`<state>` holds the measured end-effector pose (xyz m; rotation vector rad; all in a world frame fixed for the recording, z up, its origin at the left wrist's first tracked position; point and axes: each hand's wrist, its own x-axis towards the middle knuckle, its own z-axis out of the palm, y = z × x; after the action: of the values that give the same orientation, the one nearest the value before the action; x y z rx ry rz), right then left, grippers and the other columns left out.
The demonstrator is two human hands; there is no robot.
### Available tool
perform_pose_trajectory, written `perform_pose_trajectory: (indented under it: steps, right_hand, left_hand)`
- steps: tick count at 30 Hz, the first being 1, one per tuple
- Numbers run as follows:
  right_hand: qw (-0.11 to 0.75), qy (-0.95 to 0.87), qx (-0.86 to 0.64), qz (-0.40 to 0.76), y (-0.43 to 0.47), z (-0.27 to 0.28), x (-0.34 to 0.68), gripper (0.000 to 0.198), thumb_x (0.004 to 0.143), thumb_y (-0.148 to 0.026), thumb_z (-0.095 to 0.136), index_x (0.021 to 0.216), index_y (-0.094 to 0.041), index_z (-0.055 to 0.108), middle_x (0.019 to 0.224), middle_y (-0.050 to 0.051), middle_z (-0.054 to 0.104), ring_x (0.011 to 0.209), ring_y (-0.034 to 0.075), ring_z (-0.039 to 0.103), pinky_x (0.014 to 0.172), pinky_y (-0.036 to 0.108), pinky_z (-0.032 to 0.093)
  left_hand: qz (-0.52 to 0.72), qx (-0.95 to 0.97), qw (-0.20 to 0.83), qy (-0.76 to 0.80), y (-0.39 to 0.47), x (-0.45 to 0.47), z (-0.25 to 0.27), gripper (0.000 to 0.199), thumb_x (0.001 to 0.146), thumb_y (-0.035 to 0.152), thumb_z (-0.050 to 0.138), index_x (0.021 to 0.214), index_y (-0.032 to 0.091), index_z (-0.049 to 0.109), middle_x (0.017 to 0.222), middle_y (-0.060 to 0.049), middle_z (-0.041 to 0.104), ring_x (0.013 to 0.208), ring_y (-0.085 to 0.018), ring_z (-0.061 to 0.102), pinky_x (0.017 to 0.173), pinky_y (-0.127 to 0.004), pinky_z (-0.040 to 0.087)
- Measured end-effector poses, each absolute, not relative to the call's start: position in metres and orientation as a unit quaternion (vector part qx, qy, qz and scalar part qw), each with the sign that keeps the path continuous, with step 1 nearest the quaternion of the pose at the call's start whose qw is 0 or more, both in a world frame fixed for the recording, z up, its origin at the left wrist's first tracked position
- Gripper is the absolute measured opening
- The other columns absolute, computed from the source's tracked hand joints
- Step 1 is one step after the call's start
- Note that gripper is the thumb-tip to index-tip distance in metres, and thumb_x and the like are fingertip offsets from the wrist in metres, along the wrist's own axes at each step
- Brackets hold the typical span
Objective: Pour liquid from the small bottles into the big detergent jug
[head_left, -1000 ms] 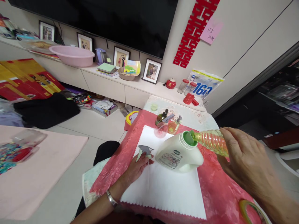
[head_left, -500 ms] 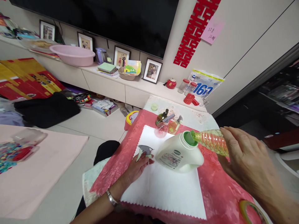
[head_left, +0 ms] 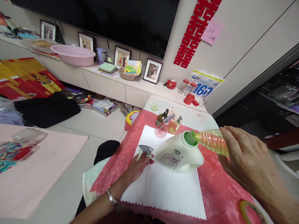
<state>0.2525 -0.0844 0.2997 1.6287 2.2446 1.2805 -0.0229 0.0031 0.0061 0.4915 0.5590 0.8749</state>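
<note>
My right hand (head_left: 245,155) is wrapped round a clear ribbed bottle (head_left: 211,142) with yellowish colour in it, tipped sideways. Its mouth rests at the green opening of a big pale-green detergent jug (head_left: 179,152), which stands on a white scallop-edged sheet (head_left: 173,189). Left of the jug, my left hand (head_left: 140,165) grips a grey and pale-green spray trigger head (head_left: 146,151), its thin tube hanging down. Behind the jug stand a pink spray bottle (head_left: 161,129), an amber spray bottle (head_left: 174,125) and a dark green bottle (head_left: 161,117).
A red cloth (head_left: 217,183) covers the table under the sheet. A tape roll (head_left: 252,211) lies at the near right corner. A small green cap (head_left: 154,107) sits at the far end. On the left, a pink surface (head_left: 46,174) holds colourful small pieces.
</note>
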Motion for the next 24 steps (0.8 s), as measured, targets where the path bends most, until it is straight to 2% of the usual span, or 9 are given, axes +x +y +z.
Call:
perform_pose_trajectory:
  steps: [12, 24]
  right_hand:
    - [0.048, 0.736, 0.528, 0.422, -0.0826, 0.3034, 0.2519, 0.043, 0.094, -0.022, 0.047, 0.134, -0.006, 0.048, 0.131, 0.021, 0.058, 0.116, 0.035, 0.059, 0.093, 0.045, 0.048]
    - [0.051, 0.738, 0.516, 0.432, -0.0823, 0.3068, 0.2474, 0.039, 0.099, -0.023, 0.046, 0.132, -0.002, 0.051, 0.131, 0.023, 0.058, 0.115, 0.036, 0.060, 0.094, 0.048, 0.047]
  left_hand:
    - [0.413, 0.232, 0.841, 0.261, 0.0029, -0.0238, 0.0069, 0.031, 0.076, 0.030, 0.088, 0.102, 0.018, 0.076, 0.107, -0.008, 0.075, 0.088, -0.019, 0.071, 0.094, -0.039, 0.054]
    - [0.415, 0.231, 0.840, 0.262, 0.0028, -0.0236, 0.0080, 0.031, 0.073, 0.032, 0.090, 0.099, 0.019, 0.077, 0.105, -0.006, 0.076, 0.087, -0.018, 0.071, 0.091, -0.036, 0.055]
